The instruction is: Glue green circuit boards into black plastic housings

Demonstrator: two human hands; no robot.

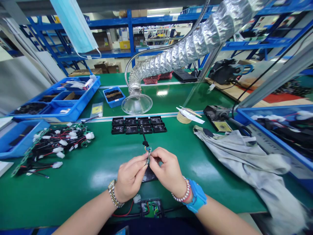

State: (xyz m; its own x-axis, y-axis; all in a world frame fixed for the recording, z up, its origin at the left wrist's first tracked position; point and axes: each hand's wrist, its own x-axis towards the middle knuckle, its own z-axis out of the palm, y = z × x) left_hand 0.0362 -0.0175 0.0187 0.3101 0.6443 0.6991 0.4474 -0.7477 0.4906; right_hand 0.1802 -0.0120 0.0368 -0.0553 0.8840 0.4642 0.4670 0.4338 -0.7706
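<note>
Between the fingertips of my left hand [132, 174] and my right hand [168, 171] a small green circuit board [148, 156] is pinched, standing on edge. A black cable [144, 138] with a knot runs from its far end toward several open black plastic cases [139, 125], set in two rows. Under my hands lies a dark flat item [149, 175], partly hidden. Close to my body, a black case with a green board inside [151, 208] has red and black wires leading out, and a white connector [137, 198] lies beside it.
Wired boards with white connectors [58, 150] are heaped at left, near blue bins [80, 104]. A metal extraction hood [137, 103] hangs over the table's back half. On the right are a tape roll [184, 117], a grey cloth [239, 153] and a blue crate [276, 130].
</note>
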